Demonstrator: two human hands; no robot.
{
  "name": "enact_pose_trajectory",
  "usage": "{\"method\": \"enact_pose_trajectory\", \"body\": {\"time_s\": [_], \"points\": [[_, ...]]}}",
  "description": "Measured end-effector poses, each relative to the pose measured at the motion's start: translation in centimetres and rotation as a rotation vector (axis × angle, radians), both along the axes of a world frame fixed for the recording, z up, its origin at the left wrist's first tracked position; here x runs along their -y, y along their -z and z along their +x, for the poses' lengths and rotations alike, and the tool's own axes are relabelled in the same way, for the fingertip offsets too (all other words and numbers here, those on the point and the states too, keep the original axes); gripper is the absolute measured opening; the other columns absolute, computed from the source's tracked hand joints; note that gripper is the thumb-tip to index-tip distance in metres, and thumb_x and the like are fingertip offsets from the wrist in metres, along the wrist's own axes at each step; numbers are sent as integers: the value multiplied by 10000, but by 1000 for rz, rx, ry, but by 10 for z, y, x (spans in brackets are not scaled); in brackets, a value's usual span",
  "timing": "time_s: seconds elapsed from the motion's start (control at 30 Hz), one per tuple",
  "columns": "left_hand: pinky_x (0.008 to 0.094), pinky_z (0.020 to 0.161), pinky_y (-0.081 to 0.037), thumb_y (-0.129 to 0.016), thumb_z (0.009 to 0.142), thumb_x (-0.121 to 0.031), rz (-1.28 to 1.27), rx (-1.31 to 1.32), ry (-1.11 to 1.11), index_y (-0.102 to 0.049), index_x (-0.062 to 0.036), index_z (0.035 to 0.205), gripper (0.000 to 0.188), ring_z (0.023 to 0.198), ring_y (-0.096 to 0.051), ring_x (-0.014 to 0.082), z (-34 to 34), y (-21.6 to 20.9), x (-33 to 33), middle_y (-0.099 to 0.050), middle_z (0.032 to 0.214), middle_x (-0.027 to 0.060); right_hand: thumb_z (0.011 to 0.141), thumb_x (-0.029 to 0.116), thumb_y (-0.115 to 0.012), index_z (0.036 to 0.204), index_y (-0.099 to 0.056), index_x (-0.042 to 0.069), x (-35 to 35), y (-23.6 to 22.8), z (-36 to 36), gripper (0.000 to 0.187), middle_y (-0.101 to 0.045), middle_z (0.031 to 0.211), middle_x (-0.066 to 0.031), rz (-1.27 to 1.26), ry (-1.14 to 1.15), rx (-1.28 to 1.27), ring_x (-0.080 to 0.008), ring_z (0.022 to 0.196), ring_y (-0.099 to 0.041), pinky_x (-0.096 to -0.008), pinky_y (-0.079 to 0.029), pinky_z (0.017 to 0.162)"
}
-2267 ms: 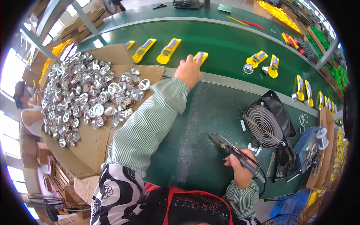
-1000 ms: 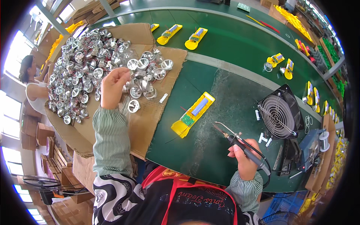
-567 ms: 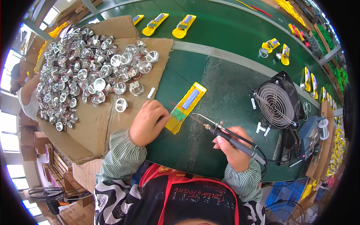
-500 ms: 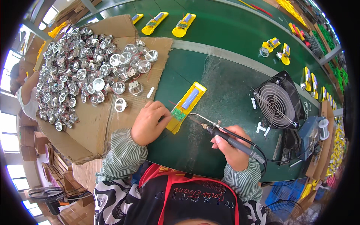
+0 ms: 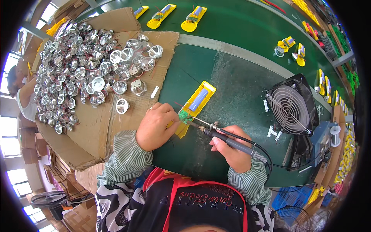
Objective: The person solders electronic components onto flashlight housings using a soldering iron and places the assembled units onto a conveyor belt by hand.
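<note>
On the green work surface lies a yellow plastic housing (image 5: 207, 88) with a blue cylindrical battery (image 5: 198, 99) and a small green circuit board (image 5: 183, 116). My left hand (image 5: 157, 125) is closed in a pinch at the board's left edge. What its fingertips grip is hidden; a thin red wire and a thin dark wire show near them. My right hand (image 5: 234, 149) is wrapped round a soldering iron (image 5: 228, 140) with a thin metal guide tube clamped to it. The iron's tip and the tube's end meet the board's right side, close to my left fingertips.
A cardboard sheet (image 5: 96, 127) at left bears a heap of silver reflector cups (image 5: 81, 73). At right stand a black fan (image 5: 291, 104) and a solder spool (image 5: 334, 133). More yellow housings (image 5: 194, 18) lie on the green belt (image 5: 239, 27) beyond a metal rail. Another person (image 5: 27, 96) is at far left.
The soldering iron has moved left, bringing its tip onto the board. My left fingers have shifted slightly toward the board, which now looks tilted. The whole view has shifted a little.
</note>
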State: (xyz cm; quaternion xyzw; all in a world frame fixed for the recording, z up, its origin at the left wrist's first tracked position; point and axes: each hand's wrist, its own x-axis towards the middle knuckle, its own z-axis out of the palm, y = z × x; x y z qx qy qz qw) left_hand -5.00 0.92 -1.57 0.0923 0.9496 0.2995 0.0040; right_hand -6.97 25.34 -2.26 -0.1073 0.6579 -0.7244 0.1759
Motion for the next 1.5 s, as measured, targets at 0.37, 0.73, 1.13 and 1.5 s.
{"method": "enact_pose_trajectory", "body": {"time_s": [0.37, 0.73, 1.13, 1.5], "points": [[383, 723, -438, -653, 751, -94, 21, 40, 25, -613, -38, 780, 75, 804, -525, 301, -4, -2, 2, -553, 827, 105, 785, -29, -634, 905, -563, -52, -2, -2, -1, 141, -660, 751, -107, 14, -6, 23, -125, 629, -642, -246, -528, 574], [374, 725, -444, -652, 751, -89, 35, 46, 36, -611, -35, 778, 74, 804, -536, 293, -6, -1, 3, -560, 816, 105, 801, -17, -632, 937, -543, -59, -17, -9, 5, 168, -660, 767, -133, -34, 53, 78, -140, 640, -642, -256, -540, 580], [390, 716, -459, -642, 821, -180, -173, -50, -45, -616, -30, 963, 208, 789, -583, 305, 7, -19, 18, -619, 834, 128, 823, -5, -627, 943, -544, -60, -25, -12, 15, 155, -656, 768, -134, -47, 63, 85, -136, 642, -633, -252, -536, 584], [403, 792, -460, -669, 674, -25, -248, -191, -41, -628, -77, 1050, 382, 908, -538, 313, 40, -41, 31, -563, 971, 114, 833, 0, -627, 944, -531, -57, -31, -14, 17, 158, -652, 769, -148, -40, 102, 49, -147, 649, -639, -261, -541, 588]]}}
